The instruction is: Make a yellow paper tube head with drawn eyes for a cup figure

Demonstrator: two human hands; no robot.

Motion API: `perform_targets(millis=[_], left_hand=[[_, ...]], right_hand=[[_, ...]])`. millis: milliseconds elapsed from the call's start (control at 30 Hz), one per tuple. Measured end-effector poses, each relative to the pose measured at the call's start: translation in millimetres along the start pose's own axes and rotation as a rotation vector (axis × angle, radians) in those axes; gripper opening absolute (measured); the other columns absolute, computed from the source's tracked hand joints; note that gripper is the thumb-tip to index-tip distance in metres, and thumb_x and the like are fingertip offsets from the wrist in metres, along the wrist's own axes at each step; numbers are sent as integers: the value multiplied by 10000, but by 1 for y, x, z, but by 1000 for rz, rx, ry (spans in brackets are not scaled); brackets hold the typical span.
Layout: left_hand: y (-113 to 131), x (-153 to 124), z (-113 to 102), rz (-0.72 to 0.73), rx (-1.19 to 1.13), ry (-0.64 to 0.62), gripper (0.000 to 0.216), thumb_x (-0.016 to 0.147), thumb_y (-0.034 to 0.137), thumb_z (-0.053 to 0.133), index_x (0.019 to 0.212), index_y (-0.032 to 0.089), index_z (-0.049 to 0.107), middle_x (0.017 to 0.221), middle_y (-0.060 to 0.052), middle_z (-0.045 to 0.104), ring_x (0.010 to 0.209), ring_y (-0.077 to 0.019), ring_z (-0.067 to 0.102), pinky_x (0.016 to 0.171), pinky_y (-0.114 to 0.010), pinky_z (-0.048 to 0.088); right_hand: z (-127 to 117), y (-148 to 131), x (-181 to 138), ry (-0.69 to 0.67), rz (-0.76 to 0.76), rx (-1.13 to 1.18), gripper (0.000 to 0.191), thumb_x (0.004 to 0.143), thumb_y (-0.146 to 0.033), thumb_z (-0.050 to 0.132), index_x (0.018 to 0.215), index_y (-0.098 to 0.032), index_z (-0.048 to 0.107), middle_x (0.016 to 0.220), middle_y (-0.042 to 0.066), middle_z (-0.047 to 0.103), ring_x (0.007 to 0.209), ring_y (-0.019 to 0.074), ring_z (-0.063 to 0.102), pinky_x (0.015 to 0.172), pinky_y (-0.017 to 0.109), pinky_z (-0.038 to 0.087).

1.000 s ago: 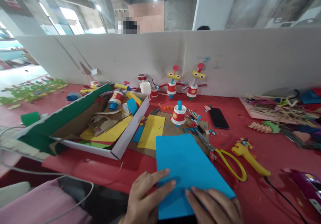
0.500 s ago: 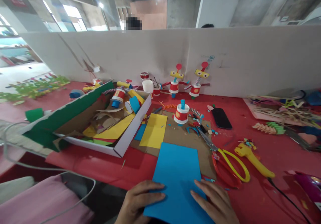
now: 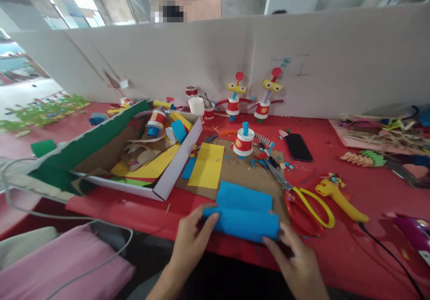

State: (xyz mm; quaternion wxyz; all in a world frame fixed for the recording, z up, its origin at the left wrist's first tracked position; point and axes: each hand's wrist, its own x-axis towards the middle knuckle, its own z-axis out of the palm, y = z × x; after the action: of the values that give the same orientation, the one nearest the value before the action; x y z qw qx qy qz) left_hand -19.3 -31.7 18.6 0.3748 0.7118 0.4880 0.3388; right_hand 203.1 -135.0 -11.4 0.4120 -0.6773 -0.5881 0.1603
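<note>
Left hand [image 3: 191, 242] and right hand [image 3: 297, 259] each pinch one end of the blue paper sheet [image 3: 243, 215], curled over itself just beyond them, apparently mid-roll, on the red table [image 3: 336, 255], with yellow-handled scissors [image 3: 285, 189] just beyond the right hand.

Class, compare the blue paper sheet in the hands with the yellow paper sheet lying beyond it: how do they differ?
The blue paper sheet is curled over on itself; the yellow paper sheet lies flat. The left hand and right hand hold the blue sheet's ends; nothing touches the yellow one. Both are plain coloured paper.
</note>
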Motion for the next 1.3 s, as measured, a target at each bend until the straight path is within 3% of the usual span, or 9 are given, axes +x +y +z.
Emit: perform_targets(millis=[100,200,333,467,667,900,1300], left_hand=[[5,22,11,-117,65,-1,423,879,424,536,1218,174,579,761,-20,667,647,-149,609,577,-232,458],[3,41,19,-118,118,-22,544,864,391,560,1343,157,458,623,39,550,543,-119,503,525,-216,375],[3,58,25,-96,175,-45,457,850,368,570,1260,165,553,587,53,483,504,-99,406,503,-210,314],[3,71,29,-27,193,-35,417,863,372,549,1218,157,599,684,13,574,528,-95,434,533,-213,357],[-2,76,31,-20,200,-72,277,863,294,549,1072,175,686,961,-62,719,777,-167,631,683,-256,469],[-1,74,31,-27,209,-60,249,853,250,548,1037,172,697,867,-51,725,779,-170,650,681,-257,492],[-2,74,30,1,218,-55,234,855,245,553,1021,182,707,931,-52,724,777,-164,637,724,-272,493]], right_hand=[[3,-12,7,58,198,57,602,905,-389,547,1436,-166,370,876,54,751,766,183,720,630,236,573],[3,-13,15,33,222,17,485,892,-442,539,1294,-172,564,949,88,747,799,202,715,667,264,573],[0,-6,25,-63,268,-6,445,896,-479,509,1206,-192,646,1119,105,719,972,243,697,799,318,565],[-1,-2,34,-73,305,-11,485,907,-487,485,1246,-169,622,1171,122,694,1054,261,668,869,357,546],[0,-2,39,-70,266,-76,467,913,-462,481,1242,-165,629,1143,128,705,1009,266,687,820,352,563],[0,-3,39,-67,243,-105,475,921,-468,463,1238,-157,631,1090,128,726,941,257,704,780,339,563],[2,-3,39,-56,215,-151,466,925,-466,459,1240,-167,631,1075,134,730,938,263,707,769,351,565]])
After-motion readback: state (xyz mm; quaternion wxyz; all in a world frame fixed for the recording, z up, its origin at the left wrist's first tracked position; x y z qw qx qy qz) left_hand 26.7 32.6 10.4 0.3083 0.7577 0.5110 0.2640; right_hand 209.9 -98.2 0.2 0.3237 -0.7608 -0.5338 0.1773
